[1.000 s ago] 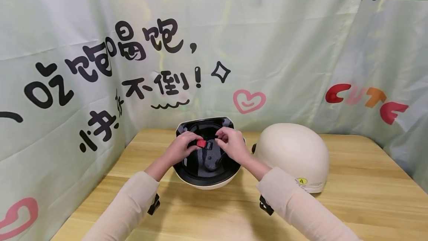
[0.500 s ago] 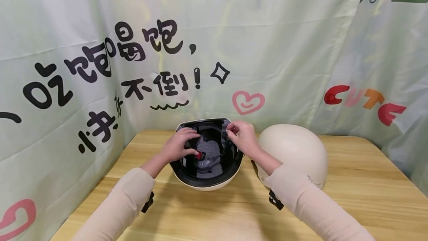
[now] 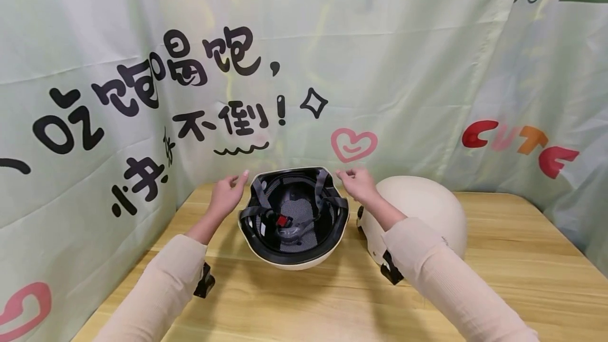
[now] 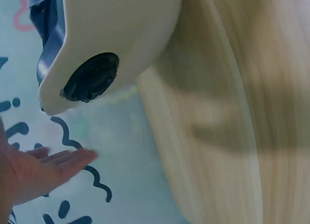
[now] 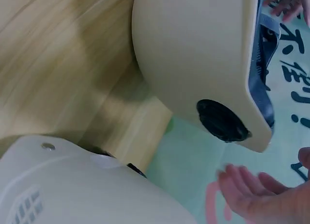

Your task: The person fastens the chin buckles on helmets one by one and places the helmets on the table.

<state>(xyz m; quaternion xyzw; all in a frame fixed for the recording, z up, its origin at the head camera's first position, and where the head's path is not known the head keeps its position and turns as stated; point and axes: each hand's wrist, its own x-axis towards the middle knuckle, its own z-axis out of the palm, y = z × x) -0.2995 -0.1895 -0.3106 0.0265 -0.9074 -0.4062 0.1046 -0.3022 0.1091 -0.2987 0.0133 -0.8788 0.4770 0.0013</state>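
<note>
An upturned cream helmet [image 3: 304,266] lies on the table with its black padded inside facing me. Grey chin straps [image 3: 259,194] hang inside it, and a red buckle [image 3: 282,220] rests against the lining. Just off the helmet's left edge is my left hand [image 3: 227,194], holding nothing; the left wrist view shows its fingers [image 4: 68,161] extended, apart from the shell. My right hand [image 3: 359,186] is beside the right edge, also holding nothing. In the right wrist view a gap separates its relaxed fingers [image 5: 237,185] from the round black side piece [image 5: 222,120].
A second cream helmet [image 3: 418,210] stands dome up on the right, partly behind my right forearm. The wooden table [image 3: 294,310] ends at a printed cloth backdrop [image 3: 404,67]. Black wrist mounts [image 3: 205,281] sit under both sleeves.
My left hand has let go of the red buckle and moved out left of the helmet. The right hand has left the strap and moved right. The straps now hang inside.
</note>
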